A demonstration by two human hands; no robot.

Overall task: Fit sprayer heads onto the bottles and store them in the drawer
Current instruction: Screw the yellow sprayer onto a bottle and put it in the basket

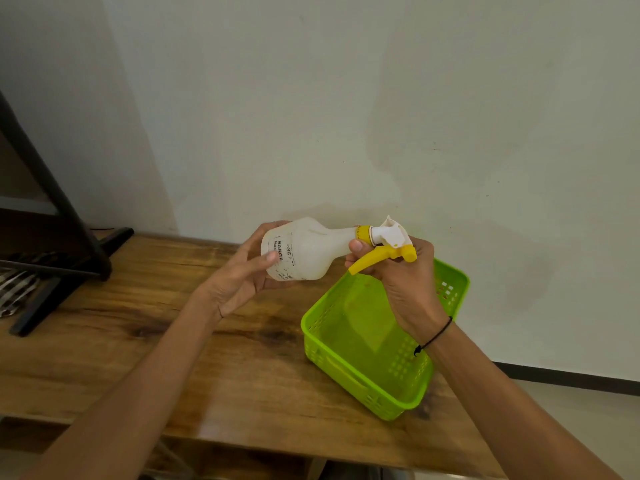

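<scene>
Above the wooden counter [173, 341], just left of the green basket [360, 372], the bottle [304, 251] lies sideways: light-looking, stiff, smooth plastic. Left hand [242, 271] cups its base; right hand [398, 271] grips the sprayer head [391, 240], best held at the collar.

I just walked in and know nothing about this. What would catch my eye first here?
First, the white spray bottle held sideways in mid-air above the wooden table: the left hand cups its base while the right hand grips the yellow-and-white sprayer head at its neck. Next, the bright green plastic basket sitting on the table just beneath the right hand, near the table's right edge.
</scene>
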